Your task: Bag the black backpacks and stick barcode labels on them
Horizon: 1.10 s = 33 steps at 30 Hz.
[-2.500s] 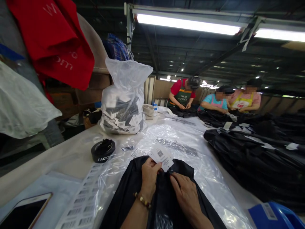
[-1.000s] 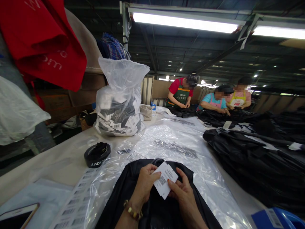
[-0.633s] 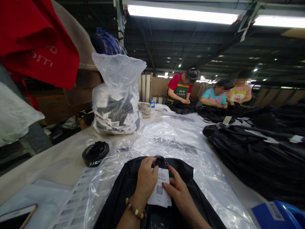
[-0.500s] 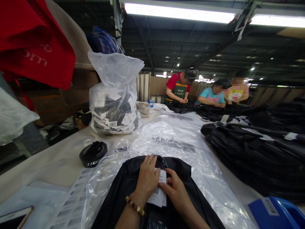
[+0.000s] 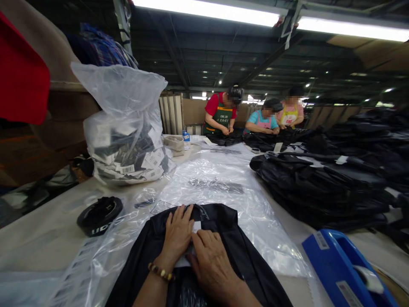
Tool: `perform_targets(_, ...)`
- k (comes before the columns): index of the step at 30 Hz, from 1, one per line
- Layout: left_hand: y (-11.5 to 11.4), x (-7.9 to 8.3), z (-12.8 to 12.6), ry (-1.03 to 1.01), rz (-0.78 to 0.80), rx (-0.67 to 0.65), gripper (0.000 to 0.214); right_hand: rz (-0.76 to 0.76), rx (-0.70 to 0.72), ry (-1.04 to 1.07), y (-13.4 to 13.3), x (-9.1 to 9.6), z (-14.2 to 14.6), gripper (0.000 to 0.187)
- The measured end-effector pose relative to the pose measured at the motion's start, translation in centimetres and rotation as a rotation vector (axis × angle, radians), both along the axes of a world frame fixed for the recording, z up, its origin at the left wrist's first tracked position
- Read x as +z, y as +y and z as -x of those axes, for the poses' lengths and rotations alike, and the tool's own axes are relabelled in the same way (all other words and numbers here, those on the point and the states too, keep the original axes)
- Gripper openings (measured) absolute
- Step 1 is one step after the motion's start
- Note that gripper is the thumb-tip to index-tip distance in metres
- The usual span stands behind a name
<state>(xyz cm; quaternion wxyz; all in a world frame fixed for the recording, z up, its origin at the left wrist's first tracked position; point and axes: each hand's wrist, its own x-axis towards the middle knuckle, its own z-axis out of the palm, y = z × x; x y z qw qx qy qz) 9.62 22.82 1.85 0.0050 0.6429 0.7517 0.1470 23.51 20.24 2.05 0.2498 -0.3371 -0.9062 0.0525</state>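
Note:
A black jacket lies in front of me on clear plastic bags. My left hand rests on its upper part, fingers stretched out flat, beside a white paper tag. Over that tag my right hand bends, its thumb and fingers closed at the paper and hiding most of it. A beaded bracelet circles my left wrist. Part of a shiny plastic strip shows near the jacket's collar.
Left stand a clear sack of labels and a black tape roll. A sheet of barcode stickers lies nearer me. Right are a blue tape dispenser and piled black garments. Three co-workers work at the far end.
My right hand has moved further over the tag and now covers most of it. My left hand stays flat on the jacket. The view has turned to the right, showing more of the dispenser.

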Motion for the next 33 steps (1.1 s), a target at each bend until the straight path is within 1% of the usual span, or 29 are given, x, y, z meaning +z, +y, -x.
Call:
perform_targets(3, 0.3, 0.0, 0.3, -0.042, 0.020, 0.011, 0.047, -0.058, 0.012, -0.037, 0.0, -0.7, 0.1, 0.025)
perform_targets(7, 0.2, 0.3, 0.0, 0.000, 0.054, 0.027, 0.050, -0.073, 0.010, -0.061, 0.2, -1.2, 0.2, 0.018)
perform_targets(12, 0.0, 0.9, -0.6, 0.131, 0.168, 0.027, 0.051, -0.061, 0.029, -0.086, 0.2, -1.0, 0.2, 0.018)
perform_targets(14, 0.3, 1.4, -0.6, 0.148, 0.215, 0.012, 0.051, -0.040, 0.044, -0.103, 0.1, -0.9, 0.1, 0.019)
perform_targets(16, 1.0, 2.1, -0.6, 0.162, 0.252, 0.000, 0.050, -0.029, 0.052, -0.106, 0.1, -0.8, 0.0, 0.024)
perform_targets(18, 1.9, 2.8, -0.7, 0.181, 0.252, -0.005, 0.043, -0.026, 0.053, -0.097, 0.0, -0.7, -0.1, 0.031)
perform_targets(21, 3.2, 3.3, -1.2, 0.241, 0.160, -0.024, 0.038, -0.023, 0.047, -0.092, 0.0, -0.8, -0.1, 0.030)
perform_targets(24, 3.7, 2.7, -1.4, 0.298, 0.113, -0.128, 0.040, -0.035, 0.041, -0.099, -0.1, -0.7, -0.1, 0.026)
perform_targets(28, 4.3, 0.9, -0.3, 0.416, 0.094, -0.266, 0.045, -0.026, 0.031, -0.107, 0.0, -0.1, -0.3, 0.018)
perform_targets(31, 5.0, 0.1, 0.7, 0.530, 0.096, -0.296, 0.048, -0.042, 0.010, -0.114, 0.1, 0.2, -0.6, 0.016)
perform_targets(33, 5.3, -0.1, 0.9, 0.573, 0.131, -0.262, 0.049, -0.071, 0.004, -0.118, 0.2, 0.2, -0.6, 0.016)
